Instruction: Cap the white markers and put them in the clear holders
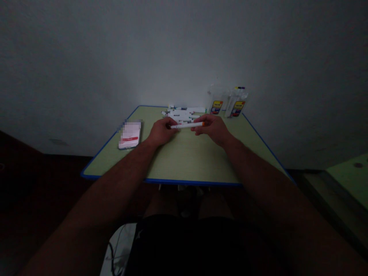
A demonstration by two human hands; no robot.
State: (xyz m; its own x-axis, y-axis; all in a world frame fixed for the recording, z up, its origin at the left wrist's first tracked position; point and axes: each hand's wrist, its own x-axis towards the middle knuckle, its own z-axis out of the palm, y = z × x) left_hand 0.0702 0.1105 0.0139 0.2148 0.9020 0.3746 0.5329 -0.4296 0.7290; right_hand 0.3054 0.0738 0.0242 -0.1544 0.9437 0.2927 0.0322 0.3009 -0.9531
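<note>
A white marker [188, 125] with an orange right end is held level between both hands, above the table. My left hand [163, 131] grips its left end, fingers closed. On the orange end, the fingers of my right hand [212, 128] are closed in a pinch. Just behind the hands lies a loose pile of white markers [181, 114], partly hidden by them.
The green table [192, 161] has a blue edge and stands against a grey wall. A phone [130, 135] with a lit screen lies at the left. At the back right stand two clear plastic cases [216, 107] [237, 107]; the right one contains markers.
</note>
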